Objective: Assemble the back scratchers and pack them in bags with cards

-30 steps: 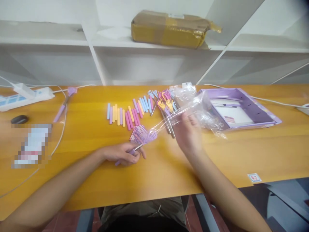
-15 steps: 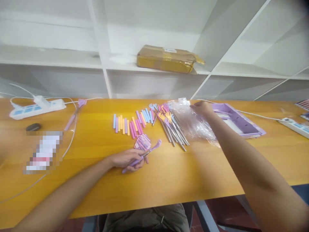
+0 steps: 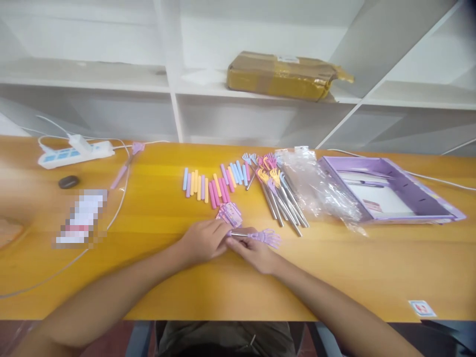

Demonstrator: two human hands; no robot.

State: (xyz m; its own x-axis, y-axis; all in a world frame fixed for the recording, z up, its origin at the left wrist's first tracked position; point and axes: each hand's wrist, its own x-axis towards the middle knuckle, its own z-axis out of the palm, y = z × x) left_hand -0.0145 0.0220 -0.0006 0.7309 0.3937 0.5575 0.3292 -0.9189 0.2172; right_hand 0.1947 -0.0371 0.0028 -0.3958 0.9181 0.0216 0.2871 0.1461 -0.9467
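My left hand (image 3: 204,240) and my right hand (image 3: 253,252) meet at the middle of the yellow table (image 3: 334,267). Both are closed on a purple hand-shaped back scratcher (image 3: 262,236) that lies flat, its claw end pointing right. A small stack of purple cards (image 3: 229,214) lies just beyond my left hand. Behind it are a row of pastel handle sleeves (image 3: 211,182) and a pile of metal scratchers with coloured claws (image 3: 278,191).
A crumpled clear plastic bag (image 3: 320,188) lies beside an open purple box (image 3: 390,191) at the right. A power strip (image 3: 74,152), cable, dark mouse (image 3: 68,181) and blurred item sit at the left. White shelves behind hold a brown parcel (image 3: 286,75).
My right hand has left the plastic bag near the box and come back to join my left hand on the purple scratcher. The bag now lies on the table.
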